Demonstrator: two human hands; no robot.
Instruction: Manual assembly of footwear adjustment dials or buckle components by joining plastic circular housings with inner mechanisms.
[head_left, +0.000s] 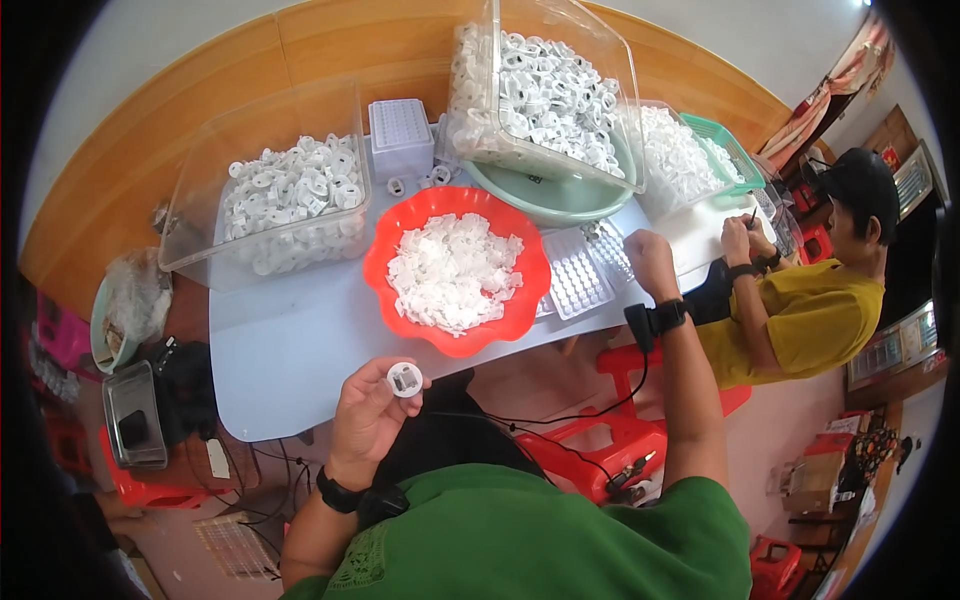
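My left hand holds a small white round plastic part with a dark square in its middle, just off the near edge of the pale table. My right hand reaches out over a clear gridded tray at the right of the table, its fingers curled; I cannot see whether it holds anything. Between the hands stands a red scalloped bowl heaped with white plastic pieces. Both wrists wear black bands.
Clear bins of white ring parts stand at back left and tilted at back centre, the latter over a green basin. A small lilac box sits between. A person in yellow works at the right. Red stools stand below.
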